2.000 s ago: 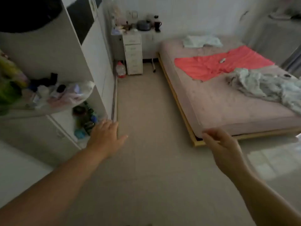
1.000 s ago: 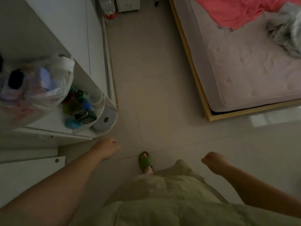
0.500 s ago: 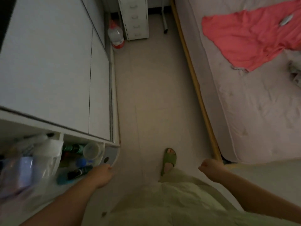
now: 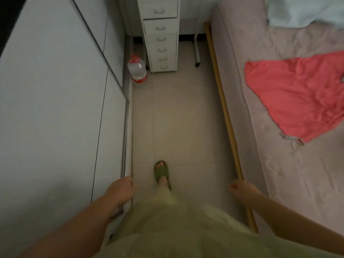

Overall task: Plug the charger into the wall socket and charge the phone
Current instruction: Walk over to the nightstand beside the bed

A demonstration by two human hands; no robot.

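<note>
Drawer unit (image 4: 161, 34) nearer now, both hands' fingers curled empty, bottle (image 4: 137, 71) label unreadable

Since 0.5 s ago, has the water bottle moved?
No. The water bottle stands beside the white drawer unit, as before; only the head camera advanced.

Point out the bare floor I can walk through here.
The floor strip between the wardrobe and the bed frame lies bare. The far end is crowded by a water bottle and drawer unit.
</note>
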